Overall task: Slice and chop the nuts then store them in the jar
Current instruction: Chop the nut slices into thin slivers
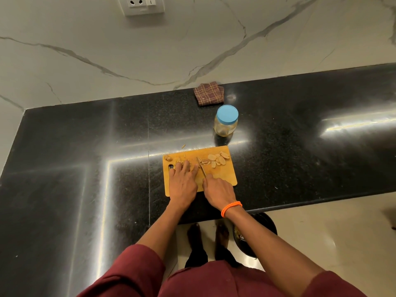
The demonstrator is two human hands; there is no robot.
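Note:
A wooden cutting board (227, 179) lies on the black counter. Pale nut slices (217, 160) are spread at its far right, and more nut pieces (179, 161) sit at its far left. My left hand (183, 181) presses down on nuts at the left of the board, fingers bent over them. In my right hand (218, 190) is a knife (201, 167), its blade pointing away from me and set down just right of my left fingers. A clear jar (226, 122) with a blue lid on stands behind the board.
A folded brown checked cloth (209, 93) lies by the marble wall. One stray nut bit (183, 146) rests on the counter (85, 146) behind the board. A dark bin (255, 234) stands on the floor below the counter edge, next to my feet.

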